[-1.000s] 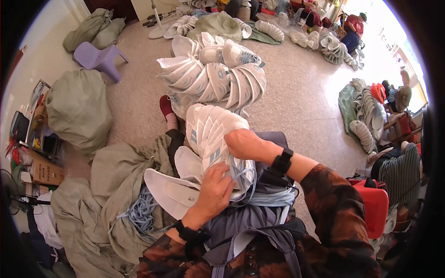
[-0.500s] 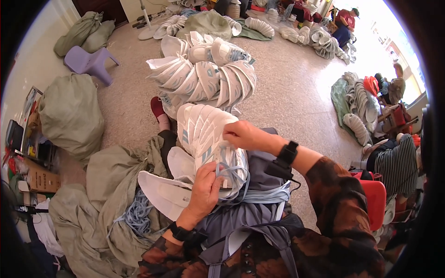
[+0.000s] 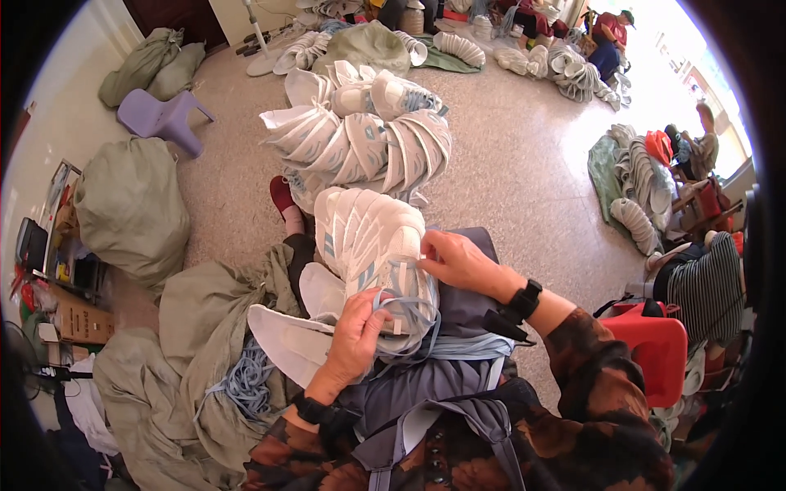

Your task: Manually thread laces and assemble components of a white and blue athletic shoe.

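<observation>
A nested row of white shoe uppers (image 3: 348,225) with blue-grey trim lies across my lap. The nearest upper (image 3: 399,274) has a blue-grey shoelace (image 3: 413,309) looped loosely over its front. My left hand (image 3: 356,331) is closed on the near left edge of this upper, thumb beside the lace. At the upper's right side, my right hand (image 3: 458,260) has its fingers pinched together; whatever they hold is too small to make out. White flat shoe pieces (image 3: 286,340) stick out left of my left hand. More laces (image 3: 471,346) lie in a bundle across my lap.
A tall pile of shoe uppers (image 3: 360,147) stands ahead of my knees. Green cloth (image 3: 196,327) with a lace tangle (image 3: 246,380) lies left, near a full sack (image 3: 131,209) and a purple stool (image 3: 164,119). A red chair (image 3: 655,348) stands right; a person (image 3: 610,41) sits far right.
My right hand has moved a little right, from the upper's front to its side. My left hand keeps its grip. The whole view has shifted slightly.
</observation>
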`<state>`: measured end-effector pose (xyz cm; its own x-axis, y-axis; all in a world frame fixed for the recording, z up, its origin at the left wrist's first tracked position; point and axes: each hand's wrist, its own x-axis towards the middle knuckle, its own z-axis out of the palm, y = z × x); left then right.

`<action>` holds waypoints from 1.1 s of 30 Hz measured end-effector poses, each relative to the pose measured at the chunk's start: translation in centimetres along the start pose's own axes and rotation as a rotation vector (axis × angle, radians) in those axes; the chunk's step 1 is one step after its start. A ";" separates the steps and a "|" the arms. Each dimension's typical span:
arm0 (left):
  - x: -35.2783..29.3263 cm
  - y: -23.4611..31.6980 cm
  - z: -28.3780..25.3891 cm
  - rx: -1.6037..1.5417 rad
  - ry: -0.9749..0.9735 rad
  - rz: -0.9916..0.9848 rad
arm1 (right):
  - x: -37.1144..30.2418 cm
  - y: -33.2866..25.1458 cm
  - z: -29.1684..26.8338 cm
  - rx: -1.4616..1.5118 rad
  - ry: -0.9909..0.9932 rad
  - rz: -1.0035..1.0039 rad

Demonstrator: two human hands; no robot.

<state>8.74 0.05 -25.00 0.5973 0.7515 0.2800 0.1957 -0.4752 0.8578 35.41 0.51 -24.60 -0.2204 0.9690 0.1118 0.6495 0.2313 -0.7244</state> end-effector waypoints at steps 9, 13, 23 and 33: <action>3.4 9.7 -4.3 -0.173 -0.538 -0.086 | -5.1 -11.1 -2.8 0.411 -0.479 0.035; 3.1 9.2 -4.0 -0.218 -0.646 -0.168 | -8.3 -8.4 -7.6 0.707 -0.468 0.436; 1.6 9.2 -1.1 -0.500 -0.479 -0.176 | -4.4 1.2 -2.5 0.485 0.316 0.389; -1.4 8.6 -2.8 -1.132 -0.379 -0.556 | 4.3 2.5 5.2 0.108 0.436 0.277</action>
<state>7.38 -3.84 -16.80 0.8648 0.4588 -0.2038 -0.1599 0.6365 0.7545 32.34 4.77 -29.45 0.2870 0.9441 0.1618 0.5569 -0.0270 -0.8301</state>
